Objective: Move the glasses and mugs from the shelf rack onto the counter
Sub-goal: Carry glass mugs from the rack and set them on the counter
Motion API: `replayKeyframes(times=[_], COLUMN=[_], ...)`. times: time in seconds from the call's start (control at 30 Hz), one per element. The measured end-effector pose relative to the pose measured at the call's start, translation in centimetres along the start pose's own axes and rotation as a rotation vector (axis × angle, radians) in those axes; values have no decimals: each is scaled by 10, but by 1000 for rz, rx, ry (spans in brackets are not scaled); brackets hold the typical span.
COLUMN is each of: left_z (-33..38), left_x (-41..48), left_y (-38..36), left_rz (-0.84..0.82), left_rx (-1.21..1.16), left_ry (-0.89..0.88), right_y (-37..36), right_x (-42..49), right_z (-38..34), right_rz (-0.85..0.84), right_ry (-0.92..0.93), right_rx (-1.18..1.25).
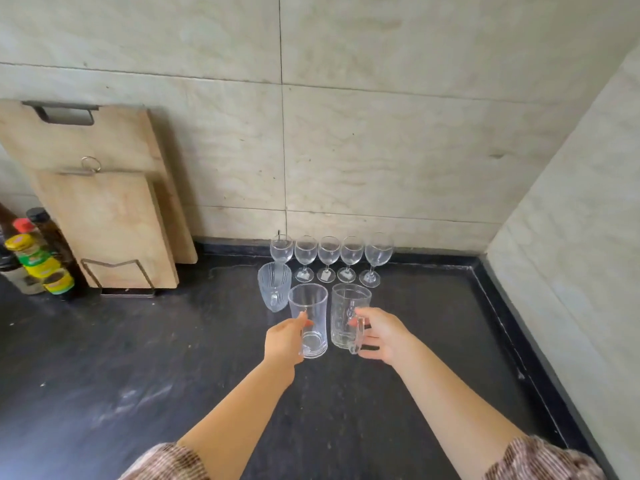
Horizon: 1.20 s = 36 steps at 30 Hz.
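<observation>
On the dark counter [138,358] stand a plain clear tumbler [310,320] and a clear glass mug [346,313] with its handle toward me. My left hand [284,341] wraps the tumbler's left side. My right hand [381,334] grips the mug's handle. Just behind, to the left, stands a ribbed glass [273,285]. Several wine glasses [328,254] line up along the back wall. No shelf rack is in view.
Two wooden cutting boards [104,220] lean on the wall in a wire stand at the left. Sauce bottles and jars [38,258] crowd the far left edge. A side wall [571,254] closes the counter on the right.
</observation>
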State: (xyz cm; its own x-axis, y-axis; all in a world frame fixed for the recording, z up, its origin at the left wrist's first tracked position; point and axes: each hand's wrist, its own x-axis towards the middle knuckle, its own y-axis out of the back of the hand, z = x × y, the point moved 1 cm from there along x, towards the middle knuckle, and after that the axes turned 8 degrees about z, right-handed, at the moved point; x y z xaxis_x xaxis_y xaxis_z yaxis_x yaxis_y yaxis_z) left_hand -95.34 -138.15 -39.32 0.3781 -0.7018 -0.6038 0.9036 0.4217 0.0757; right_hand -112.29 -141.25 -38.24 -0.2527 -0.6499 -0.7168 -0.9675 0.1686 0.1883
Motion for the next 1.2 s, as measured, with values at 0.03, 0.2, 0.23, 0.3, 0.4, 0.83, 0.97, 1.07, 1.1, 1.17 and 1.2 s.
replayKeyframes(times=[0.03,0.2,0.23,0.3,0.4,0.83,0.97,1.07,1.1,1.17,1.2], left_z=[1,5,4,3,3,-12,-14,-16,-16,-15,-15], left_x=[6,38,44,55,67,96,98,97,96,93,93], left_y=[-8,-38,-42,-47,-53,-64,-63,-62,-62,-62,-61], left_rz=[14,48,56,68,70,47,72,97,100,101,100], left_rx=[-3,-12,-15,-38,-85,-274,-278,-275,-280,-281,-274], left_ry=[-5,-24,-30,-43,-78,-146,-163,-157,-153,-149,-146], right_y=[1,-4,-7,-13,-20,-35,-41,-44,-44,-42,-41], right_x=[11,57,64,76,91,128,131,131,131,131,130], right_z=[-5,-16,-17,-18,-19,-4,2,5,6,6,6], right_rz=[-5,-41,-47,-53,-52,-11,-14,-6,-2,1,6], right_ry=[-3,-19,-24,-32,-36,-86,-90,-90,-92,-90,-88], right_rx=[9,79,89,107,118,184,212,154,131,108,104])
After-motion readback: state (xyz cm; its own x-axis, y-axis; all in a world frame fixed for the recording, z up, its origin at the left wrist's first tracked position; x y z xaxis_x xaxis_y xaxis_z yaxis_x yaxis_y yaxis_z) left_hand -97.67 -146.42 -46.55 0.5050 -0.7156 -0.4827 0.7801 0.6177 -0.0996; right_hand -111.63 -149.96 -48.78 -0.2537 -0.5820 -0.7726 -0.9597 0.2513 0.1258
